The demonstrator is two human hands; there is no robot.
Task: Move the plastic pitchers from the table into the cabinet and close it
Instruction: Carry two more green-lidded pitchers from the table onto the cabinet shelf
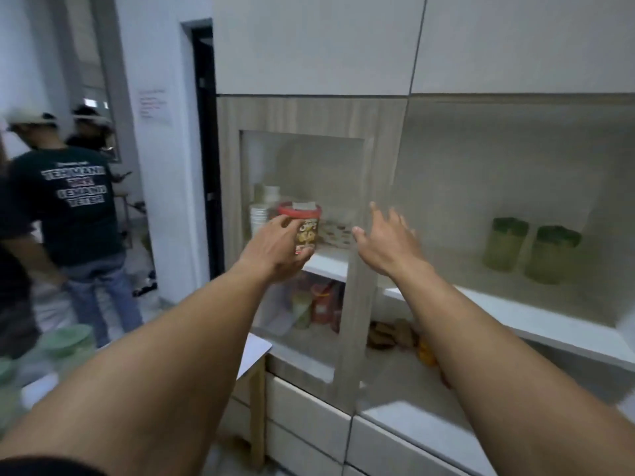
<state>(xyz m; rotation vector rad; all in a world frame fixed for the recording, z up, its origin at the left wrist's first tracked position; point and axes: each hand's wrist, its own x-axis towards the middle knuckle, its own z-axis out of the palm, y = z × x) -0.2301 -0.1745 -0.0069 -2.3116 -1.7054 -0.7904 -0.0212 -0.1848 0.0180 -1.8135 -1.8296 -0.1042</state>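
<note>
Both arms reach toward the cabinet point(343, 111). Left hand point(280, 249) held up before the glass door point(302, 235), fingers loosely curled, holding nothing as far as the blur lets me tell. Right hand point(385, 242) spread open at the door's right edge, empty. Two green pitchers point(531, 252) stand side by side on the shelf point(549, 324) in the open right compartment. More green pitchers point(65, 341) on the bench point(254, 352), lower left. Red-lidded tub point(302, 228) behind the glass.
</note>
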